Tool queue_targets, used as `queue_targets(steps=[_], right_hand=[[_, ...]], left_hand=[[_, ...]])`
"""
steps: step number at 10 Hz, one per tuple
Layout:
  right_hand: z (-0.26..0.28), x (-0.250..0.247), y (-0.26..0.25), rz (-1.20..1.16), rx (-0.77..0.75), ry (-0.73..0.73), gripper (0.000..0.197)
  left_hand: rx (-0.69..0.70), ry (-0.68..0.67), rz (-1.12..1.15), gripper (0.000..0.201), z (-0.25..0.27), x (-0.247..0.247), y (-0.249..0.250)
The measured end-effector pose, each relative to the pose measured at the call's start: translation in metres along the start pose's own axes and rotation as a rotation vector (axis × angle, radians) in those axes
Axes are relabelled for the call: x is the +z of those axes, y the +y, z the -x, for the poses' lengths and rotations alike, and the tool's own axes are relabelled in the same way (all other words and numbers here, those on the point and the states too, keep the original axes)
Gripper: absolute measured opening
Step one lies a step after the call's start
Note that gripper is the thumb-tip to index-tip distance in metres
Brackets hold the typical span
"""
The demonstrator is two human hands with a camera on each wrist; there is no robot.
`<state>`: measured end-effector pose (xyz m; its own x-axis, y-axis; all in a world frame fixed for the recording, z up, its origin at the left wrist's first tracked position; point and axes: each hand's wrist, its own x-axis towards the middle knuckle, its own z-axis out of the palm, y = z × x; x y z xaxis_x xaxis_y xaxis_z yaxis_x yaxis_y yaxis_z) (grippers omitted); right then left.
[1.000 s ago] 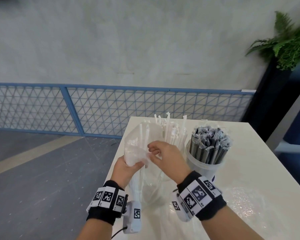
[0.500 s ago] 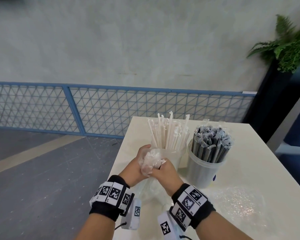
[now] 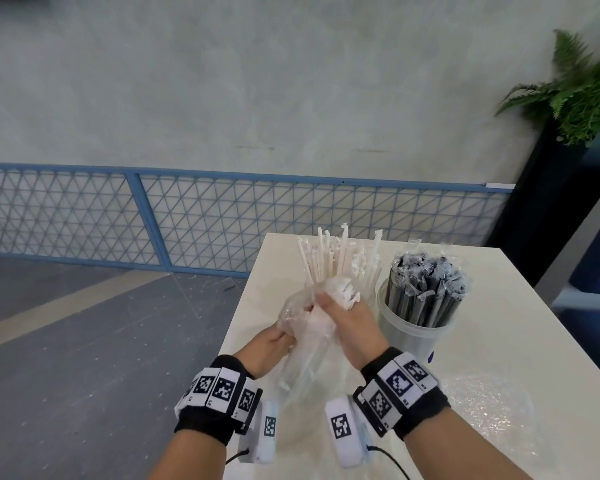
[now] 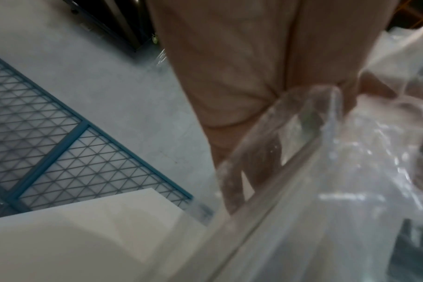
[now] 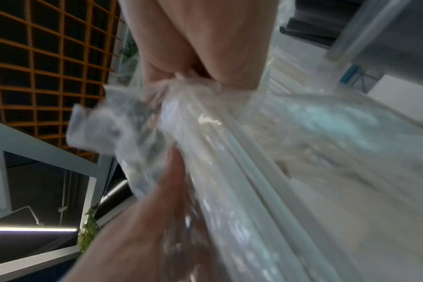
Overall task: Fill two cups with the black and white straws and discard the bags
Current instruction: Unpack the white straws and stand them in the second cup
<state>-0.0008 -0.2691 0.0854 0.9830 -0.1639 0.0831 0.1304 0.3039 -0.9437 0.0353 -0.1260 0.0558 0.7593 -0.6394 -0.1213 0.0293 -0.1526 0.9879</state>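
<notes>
a crumpled clear bag (image 3: 312, 317) is gripped by curled fingers of the left hand (image 3: 267, 344) and right hand (image 3: 354, 323) above the tabletop (image 3: 499, 341).

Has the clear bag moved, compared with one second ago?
Yes. The clear bag came down and is crumpled between both hands, so it no longer covers the white straws in their cup.

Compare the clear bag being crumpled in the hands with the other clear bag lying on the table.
The clear plastic bag in the hands is bunched up and held off the white table; the second clear bag lies spread flat on it. The left hand and right hand both grip the first; nothing touches the second. Both are transparent and look empty.
</notes>
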Motion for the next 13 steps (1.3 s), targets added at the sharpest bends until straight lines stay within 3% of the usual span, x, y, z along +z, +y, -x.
queue_targets(steps=[1, 2, 3, 4, 5, 6, 7, 8, 9, 11, 12, 13], right_hand=[[-0.005, 0.001, -0.018, -0.027, -0.099, 0.024, 0.025], [-0.010, 0.007, -0.032, 0.009, -0.216, 0.013, 0.022], [-0.011, 0.010, -0.034, 0.049, -0.236, -0.061, 0.008], [-0.007, 0.011, -0.022, 0.185, -0.101, -0.090, 0.014], [-0.001, 0.011, -0.008, 0.371, -0.080, -0.081, 0.007], [0.000, 0.011, -0.010, 0.342, -0.114, -0.050, 0.011], [-0.002, 0.015, -0.030, 0.289, -0.207, 0.020, 0.015], [-0.011, 0.016, -0.056, 0.201, -0.302, 0.190, 0.028], [-0.021, 0.012, -0.080, 0.152, -0.409, 0.311, 0.033], [-0.034, 0.006, -0.100, 0.163, -0.519, 0.422, 0.034], [-0.039, 0.003, -0.091, 0.329, -0.488, 0.419, 0.031], [-0.046, 0.005, -0.063, 0.469, -0.333, 0.340, 0.027]], left_hand=[[0.003, 0.111, -0.027, 0.032, 0.000, 0.002, -0.004], [0.035, 0.139, -0.127, 0.025, -0.012, 0.007, -0.014], [0.091, 0.324, -0.248, 0.029, -0.021, 0.004, -0.019], [0.046, 0.465, -0.844, 0.037, -0.014, 0.010, -0.007], [0.013, 0.394, -0.466, 0.021, -0.014, 0.016, -0.002], [-0.096, 0.502, -0.885, 0.023, -0.012, 0.016, -0.012], [-0.164, 0.859, -0.108, 0.036, -0.009, 0.011, -0.013], [-0.172, 0.568, 0.129, 0.038, -0.010, 0.010, -0.016], [-0.140, 0.547, 0.098, 0.043, -0.009, 0.002, -0.023], [-0.203, 0.711, 0.077, 0.046, 0.000, -0.010, -0.028], [-0.189, 0.788, 0.137, 0.049, 0.004, -0.014, -0.029], [-0.131, 0.835, 0.189, 0.050, 0.005, -0.013, -0.025]])
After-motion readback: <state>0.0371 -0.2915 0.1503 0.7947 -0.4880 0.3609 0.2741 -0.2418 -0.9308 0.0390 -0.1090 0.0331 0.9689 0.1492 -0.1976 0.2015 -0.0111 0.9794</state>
